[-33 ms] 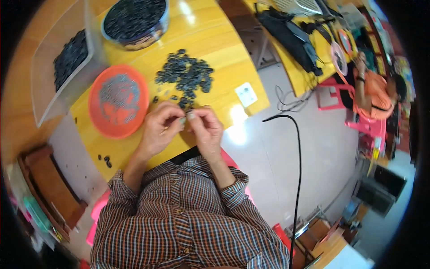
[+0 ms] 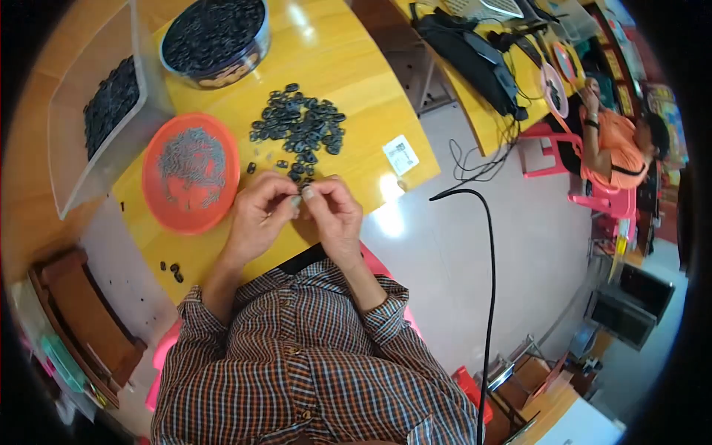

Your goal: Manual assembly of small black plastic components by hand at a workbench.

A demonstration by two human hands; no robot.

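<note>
My left hand (image 2: 259, 211) and my right hand (image 2: 336, 219) meet fingertip to fingertip at the near side of a yellow table. Both are closed in a pinch on a small black part (image 2: 305, 185), mostly covered by the fingers. Just beyond them lies a loose pile of small black oval parts with holes (image 2: 304, 126), a few of them straggling toward my fingers. Left of my left hand sits an orange-red plate (image 2: 151, 174) holding many small grey metal pieces (image 2: 194, 159), too small to name.
A round tub (image 2: 256, 61) full of black parts stands at the far left, beside a clear bin (image 2: 63, 163) with more. A white card (image 2: 401, 154) lies right of the pile. A black cable (image 2: 492, 297) runs down at right. Another person (image 2: 615, 148) sits at a second table.
The view has shifted slightly, so the table things sit a little further left. Both hands keep their pinch at the same spot by the pile.
</note>
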